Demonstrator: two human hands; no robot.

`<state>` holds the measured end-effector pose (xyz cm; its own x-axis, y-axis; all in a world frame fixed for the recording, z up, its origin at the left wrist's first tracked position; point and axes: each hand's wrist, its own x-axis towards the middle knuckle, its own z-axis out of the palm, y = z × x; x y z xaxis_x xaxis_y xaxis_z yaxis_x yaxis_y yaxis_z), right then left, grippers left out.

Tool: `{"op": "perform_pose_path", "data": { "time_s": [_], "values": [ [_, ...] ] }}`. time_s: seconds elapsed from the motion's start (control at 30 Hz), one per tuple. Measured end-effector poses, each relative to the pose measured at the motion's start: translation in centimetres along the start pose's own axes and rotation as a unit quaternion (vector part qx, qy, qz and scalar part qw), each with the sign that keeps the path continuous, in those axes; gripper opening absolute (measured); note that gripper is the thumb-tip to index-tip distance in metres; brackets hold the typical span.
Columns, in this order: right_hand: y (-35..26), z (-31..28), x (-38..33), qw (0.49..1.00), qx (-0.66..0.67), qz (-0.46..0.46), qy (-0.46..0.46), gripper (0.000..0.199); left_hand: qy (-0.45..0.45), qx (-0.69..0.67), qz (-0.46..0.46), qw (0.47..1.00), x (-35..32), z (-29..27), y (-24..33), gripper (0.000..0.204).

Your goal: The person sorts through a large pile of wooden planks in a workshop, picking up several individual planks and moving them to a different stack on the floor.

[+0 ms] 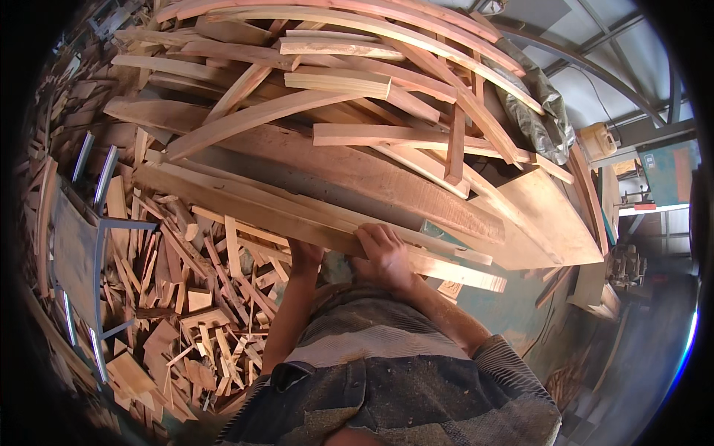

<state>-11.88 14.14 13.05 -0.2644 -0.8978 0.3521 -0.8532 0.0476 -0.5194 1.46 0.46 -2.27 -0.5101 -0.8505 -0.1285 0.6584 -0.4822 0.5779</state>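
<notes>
A long pale wooden plank point(253, 212) lies slantwise in front of my body, from the left down to the right. My right hand point(384, 253) is closed over its near edge, fingers curled onto its upper side. Farther left, my left hand point(305, 255) grips the same plank from its near side and below; its fingertips are hidden behind the wood. Just beyond runs another long pale strip point(312, 207), close alongside. Behind both, a wide reddish-brown board point(335, 167) slopes the same way.
Straight and curved timber pieces point(342, 85) are heaped beyond the boards. Offcuts point(190, 320) cover the floor at left, around a metal-framed stand point(100, 253). A broad pale panel point(547, 219) and a grey-green tarp point(539, 104) are at right.
</notes>
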Motion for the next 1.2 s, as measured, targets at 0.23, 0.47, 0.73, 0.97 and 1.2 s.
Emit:
{"op": "perform_pose_path", "data": {
  "time_s": [0.23,0.47,0.73,0.97,1.2],
  "values": [
    [1.5,2.0,0.8,1.0,0.018,0.02,-0.015,0.05,0.045,-0.141,-0.031,0.989,0.4,0.9,0.5,0.06],
    [2.0,2.4,0.5,0.998,0.019,0.05,-0.03,0.058,0.104,-0.024,-0.005,0.994,-0.1,1.8,0.6,0.085],
    [3.9,1.8,2.3,0.985,-0.046,0.015,-0.165,0.085,0.113,-0.073,-0.053,0.989,0.5,2.9,0.7,0.098],
    [5.4,0.1,3.0,0.983,0.021,-0.006,-0.184,0.079,0.122,-0.047,-0.07,0.989,0.1,3.3,0.3,0.085],
    [5.4,-0.7,3.1,0.984,0.013,-0.002,-0.18,0.081,0.12,-0.064,-0.059,0.989,0.3,4.0,0.5,0.073]
  ]
}}
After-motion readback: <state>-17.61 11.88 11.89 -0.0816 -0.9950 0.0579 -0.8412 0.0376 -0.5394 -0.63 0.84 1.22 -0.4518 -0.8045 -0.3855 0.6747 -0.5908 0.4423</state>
